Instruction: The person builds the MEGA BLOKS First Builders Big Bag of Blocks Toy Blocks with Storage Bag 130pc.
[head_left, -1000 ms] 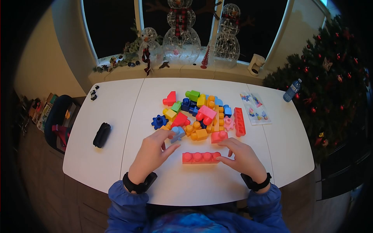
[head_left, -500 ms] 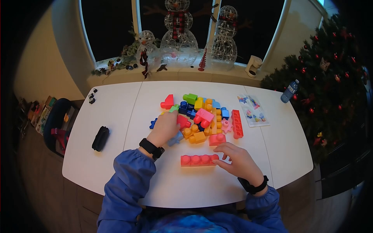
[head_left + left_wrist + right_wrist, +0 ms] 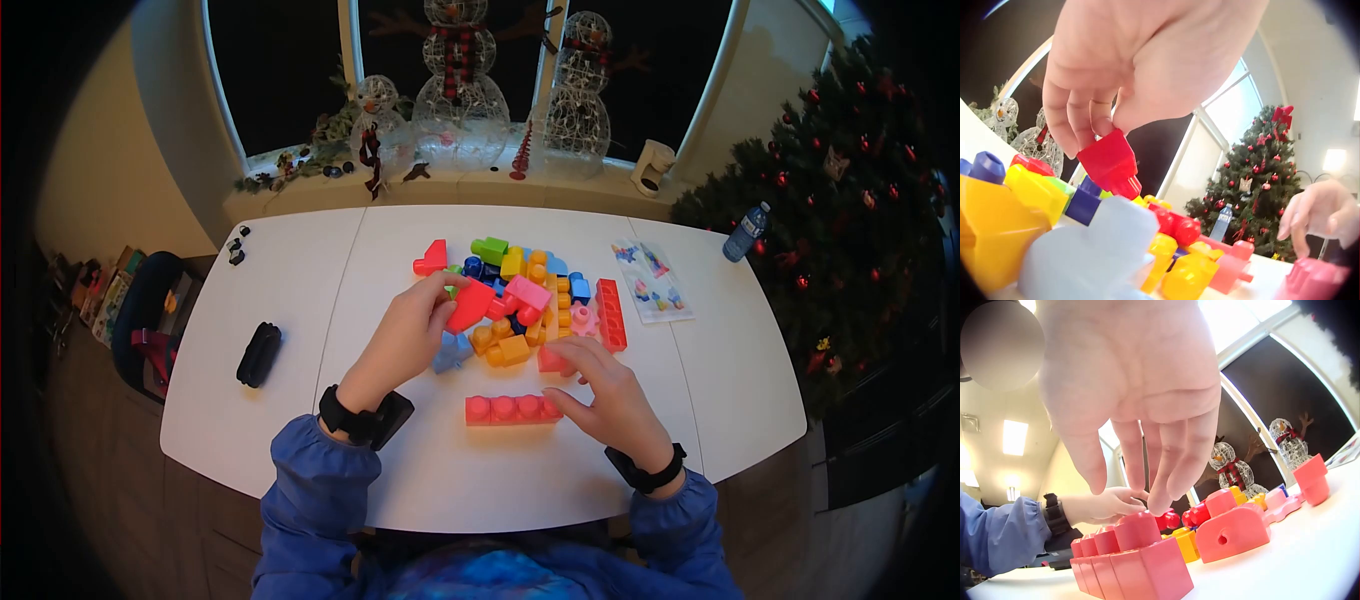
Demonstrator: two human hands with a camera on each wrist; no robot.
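Observation:
My left hand pinches a red block with a sloped side between thumb and fingers. In the left wrist view the red block hangs from the fingertips, raised over the pile. A light blue block lies below that hand. My right hand hovers with loosely bent fingers over the right end of a long pink brick with a row of studs. Nothing is between the fingers of the right hand in its wrist view. Beyond it sits a rounded pink block, partly covered by the hand in the head view.
Several yellow, green, blue and red blocks make a pile mid-table. A red long brick lies on its right, with a picture sheet and a bottle farther off. A black case lies at left.
My left hand reached forward into the pile, then came back toward me with the red block lifted in its fingers. The right hand stayed near the end of the long pink brick.

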